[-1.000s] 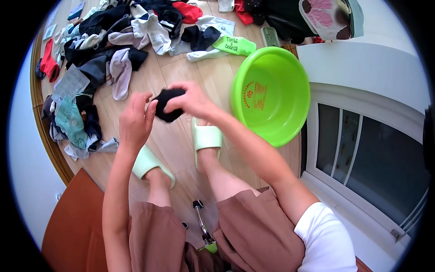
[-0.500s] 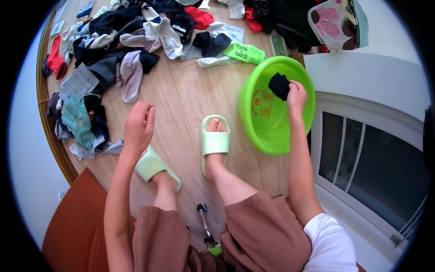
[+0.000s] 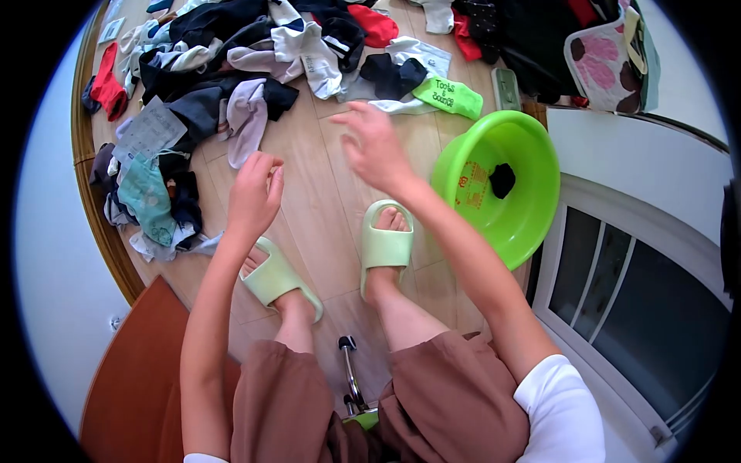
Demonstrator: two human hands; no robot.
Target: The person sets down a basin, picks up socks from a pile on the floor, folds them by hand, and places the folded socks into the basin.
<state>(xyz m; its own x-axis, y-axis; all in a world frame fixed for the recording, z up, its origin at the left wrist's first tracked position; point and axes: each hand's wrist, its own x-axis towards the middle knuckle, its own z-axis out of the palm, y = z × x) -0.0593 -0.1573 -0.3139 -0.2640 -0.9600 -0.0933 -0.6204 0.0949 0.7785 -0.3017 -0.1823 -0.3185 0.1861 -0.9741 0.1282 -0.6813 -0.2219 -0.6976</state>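
Note:
A black balled item (image 3: 502,180) lies inside the green basin (image 3: 544,224), on the right of the floor. My right hand (image 3: 376,148) is empty with its fingers apart, over the floor left of the basin and below the white and black socks (image 3: 392,76). My left hand (image 3: 257,189) hovers further left, just below a pale mauve sock (image 3: 246,123); its fingers are curled together and hold nothing visible. A green sock with lettering (image 3: 450,97) lies above the basin.
Piled socks and clothes (image 3: 193,108) spread across the top and left of the floor. My feet wear light green slippers (image 3: 387,245). A brown board (image 3: 139,370) stands lower left, a framed glass panel (image 3: 617,270) at right. A patterned bag (image 3: 602,65) is upper right.
My right hand carried the black item to the basin, let it go inside and came back left with its fingers spread. The view has shifted, so the floor items appear further right.

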